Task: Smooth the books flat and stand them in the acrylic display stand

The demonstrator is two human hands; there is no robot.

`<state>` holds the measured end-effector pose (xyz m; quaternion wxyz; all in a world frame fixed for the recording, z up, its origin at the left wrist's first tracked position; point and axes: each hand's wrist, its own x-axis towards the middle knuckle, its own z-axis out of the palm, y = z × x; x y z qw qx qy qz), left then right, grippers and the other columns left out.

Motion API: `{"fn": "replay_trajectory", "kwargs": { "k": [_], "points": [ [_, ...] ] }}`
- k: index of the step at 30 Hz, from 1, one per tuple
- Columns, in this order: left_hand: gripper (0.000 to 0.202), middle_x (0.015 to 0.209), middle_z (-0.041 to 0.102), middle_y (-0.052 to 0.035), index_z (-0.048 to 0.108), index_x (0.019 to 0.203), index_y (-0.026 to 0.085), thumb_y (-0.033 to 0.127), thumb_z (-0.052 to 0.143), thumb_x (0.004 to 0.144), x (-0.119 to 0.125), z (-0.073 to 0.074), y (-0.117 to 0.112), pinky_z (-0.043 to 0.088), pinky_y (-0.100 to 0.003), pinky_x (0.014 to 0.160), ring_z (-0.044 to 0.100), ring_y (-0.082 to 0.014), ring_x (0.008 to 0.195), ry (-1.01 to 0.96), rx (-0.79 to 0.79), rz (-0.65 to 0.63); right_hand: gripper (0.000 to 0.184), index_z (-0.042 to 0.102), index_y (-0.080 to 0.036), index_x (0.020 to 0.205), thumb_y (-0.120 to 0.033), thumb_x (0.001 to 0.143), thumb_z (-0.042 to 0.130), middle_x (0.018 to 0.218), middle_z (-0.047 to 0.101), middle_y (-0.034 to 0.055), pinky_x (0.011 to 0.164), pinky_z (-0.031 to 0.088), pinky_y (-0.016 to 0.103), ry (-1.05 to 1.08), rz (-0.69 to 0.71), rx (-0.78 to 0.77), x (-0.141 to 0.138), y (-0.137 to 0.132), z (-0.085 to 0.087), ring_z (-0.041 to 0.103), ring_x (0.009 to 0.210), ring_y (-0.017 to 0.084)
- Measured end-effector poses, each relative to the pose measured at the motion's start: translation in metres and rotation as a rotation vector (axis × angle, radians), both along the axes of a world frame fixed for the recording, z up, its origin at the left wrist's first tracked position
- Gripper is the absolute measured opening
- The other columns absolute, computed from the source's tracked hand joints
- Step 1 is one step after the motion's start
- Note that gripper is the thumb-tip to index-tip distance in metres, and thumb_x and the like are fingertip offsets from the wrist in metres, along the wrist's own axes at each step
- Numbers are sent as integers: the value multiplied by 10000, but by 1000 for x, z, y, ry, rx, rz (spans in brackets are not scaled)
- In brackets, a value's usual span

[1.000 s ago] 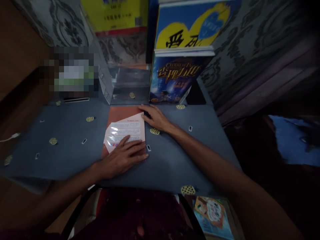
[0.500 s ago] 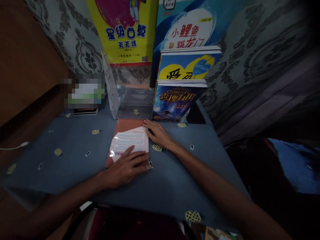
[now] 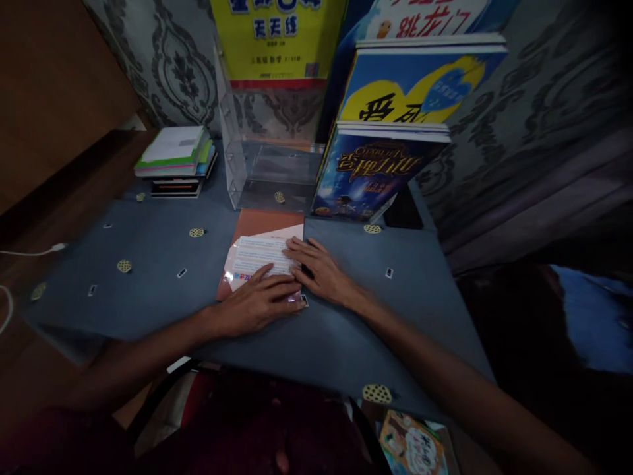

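A thin orange-brown booklet or sheet [image 3: 267,219] lies on the cloth, and a pale, glossy printed piece [image 3: 264,251] rests slantwise on top of it. My left hand [image 3: 260,300] lies over its near edge, fingers spread and pointing right. At the right edge, my right hand [image 3: 319,270] has its fingers stretched out over the printed piece. The two hands' fingertips are close together there. Part of the lower print is hidden under my fingers.
Behind stands a clear acrylic rack [image 3: 274,168] with a yellow workbook [image 3: 277,56]. Several upright books, including a dark blue one [image 3: 370,171], stand at its right. A book stack [image 3: 173,155] is at left. A white cable [image 3: 34,251] lies left; another book [image 3: 413,445] is below.
My right hand has moved from the top right corner of the sheet down along its right edge, nearer my left hand. The view has tilted downward. The left hand stays on the near edge.
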<state>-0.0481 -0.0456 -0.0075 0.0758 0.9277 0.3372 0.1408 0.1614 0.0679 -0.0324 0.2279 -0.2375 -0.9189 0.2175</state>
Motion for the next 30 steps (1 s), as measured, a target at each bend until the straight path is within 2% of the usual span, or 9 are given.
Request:
{"fn": "replay_trajectory", "kwargs": {
  "k": [3,6,9,11,14,19,23,27,30],
  "points": [
    [347,1401,648,-82,605,1377,280,247,470,1060,-3,5,3,292,-586,1231,516,-232,1396,-46,-63,-26,431,594,-182,1414,-278,1008,484,1518,540,168,1203,333,610,-8,-5,-8,2,-4,0,445,1466,287],
    [355,1413,639,-84,606,1386,280,313,474,1059,-21,11,20,397,-486,1193,560,-211,1348,-153,-156,3,435,588,-211,1421,-282,1001,504,1531,533,142,1201,339,614,-15,-12,-6,2,-3,-1,449,1464,287],
    [392,1422,626,-109,589,1409,246,324,398,1075,-52,12,49,482,-452,1116,571,-224,1332,-215,-165,203,433,588,-223,1422,-294,1006,494,1537,528,127,1198,339,635,-33,-15,17,1,-3,0,449,1463,295],
    [413,1412,625,-135,586,1407,193,343,404,1068,-70,7,69,468,-489,1120,582,-251,1318,-171,-109,307,435,579,-229,1432,-291,1015,471,1532,535,121,1203,330,644,-50,-18,40,1,-5,2,448,1464,295],
    [421,1484,568,-150,585,1404,168,335,418,1056,-87,-7,86,413,-510,1165,511,-266,1400,-119,-54,374,460,535,-215,1474,-279,1030,435,1543,520,126,1227,305,631,-84,25,79,-1,-15,5,429,1476,285],
    [403,1502,556,-145,587,1395,174,306,410,1058,-87,-23,89,400,-511,1170,494,-245,1420,-141,-3,380,500,449,-208,1535,-232,1039,398,1583,468,112,1256,282,588,-170,193,122,-12,-40,8,380,1506,253],
    [402,1474,579,-158,599,1377,155,309,403,1062,-85,-23,88,414,-508,1155,518,-253,1397,-140,12,362,483,462,-243,1522,-217,1043,415,1563,501,81,1253,307,557,-228,339,123,-40,-59,15,372,1511,239],
    [402,1470,585,-155,602,1378,165,312,393,1068,-86,-21,87,418,-503,1151,516,-256,1399,-134,21,367,443,513,-196,1477,-194,1042,433,1585,470,93,1266,296,510,-231,514,124,-76,-74,23,346,1523,237],
    [417,1461,588,-172,604,1377,144,319,375,1075,-85,-21,87,425,-493,1143,539,-262,1374,-129,42,359,445,503,-146,1479,-167,1040,434,1610,424,129,1265,309,470,-249,569,126,-93,-79,24,355,1517,237]
  ]
}}
